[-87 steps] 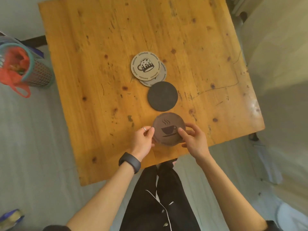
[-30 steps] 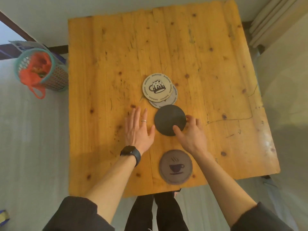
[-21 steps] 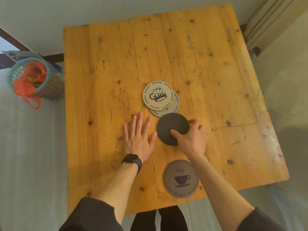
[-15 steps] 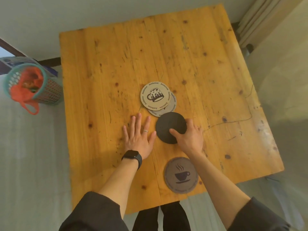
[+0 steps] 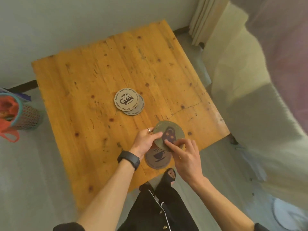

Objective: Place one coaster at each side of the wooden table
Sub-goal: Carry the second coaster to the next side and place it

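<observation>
Both hands hold an olive-green coaster (image 5: 175, 130) with a dark mug print, lifted above the wooden table (image 5: 93, 90). My left hand (image 5: 145, 141) grips its left edge. My right hand (image 5: 185, 153) pinches its near edge, thumb on the print. Partly under it, a brown coaster with a coffee-cup print (image 5: 157, 160) lies flat at the table's near edge. A beige coaster with a mug print (image 5: 126, 100) rests on a grey coaster (image 5: 138, 110) near the table's middle.
A teal mesh basket with a red bag (image 5: 18, 114) stands on the floor left of the table. A pale sofa (image 5: 250, 97) runs along the right side. A curtain (image 5: 205, 19) hangs at the far right corner. My legs stand at the near edge.
The dark coaster has been picked up and turned over, its printed olive face now up. My left hand left the table and took its edge. The view shifted right.
</observation>
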`<action>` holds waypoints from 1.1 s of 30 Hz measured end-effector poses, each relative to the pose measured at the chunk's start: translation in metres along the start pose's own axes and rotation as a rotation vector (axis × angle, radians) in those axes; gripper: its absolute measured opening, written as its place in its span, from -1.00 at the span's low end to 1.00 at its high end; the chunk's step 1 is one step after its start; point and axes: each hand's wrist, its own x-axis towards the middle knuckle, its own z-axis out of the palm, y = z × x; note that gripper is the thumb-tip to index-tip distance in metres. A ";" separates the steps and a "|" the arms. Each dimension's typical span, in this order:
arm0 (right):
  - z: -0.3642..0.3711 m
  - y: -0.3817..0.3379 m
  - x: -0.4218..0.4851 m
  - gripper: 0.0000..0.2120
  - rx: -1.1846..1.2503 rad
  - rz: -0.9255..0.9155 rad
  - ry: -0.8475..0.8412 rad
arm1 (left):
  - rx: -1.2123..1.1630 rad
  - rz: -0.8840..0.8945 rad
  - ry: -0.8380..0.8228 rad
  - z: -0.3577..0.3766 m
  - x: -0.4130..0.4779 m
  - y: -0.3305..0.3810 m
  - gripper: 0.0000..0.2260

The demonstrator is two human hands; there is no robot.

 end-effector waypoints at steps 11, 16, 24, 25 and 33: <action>-0.120 0.020 -0.046 -0.67 0.854 0.863 0.035 | 0.111 -0.012 -0.224 0.088 -0.043 0.019 -0.71; -0.150 0.062 -0.043 -0.45 1.271 1.062 -0.004 | 0.386 0.022 -0.333 0.126 -0.045 0.051 -0.85; -0.187 0.151 -0.006 -0.92 0.988 0.915 0.084 | 0.418 0.110 -0.176 0.203 -0.009 0.064 -0.85; -0.190 0.169 0.001 -0.91 0.945 0.922 0.080 | 0.414 0.107 -0.150 0.215 0.001 0.063 -0.93; -0.230 0.331 0.089 -0.76 0.659 0.820 -0.068 | 0.212 0.073 0.147 0.353 0.083 0.063 -0.68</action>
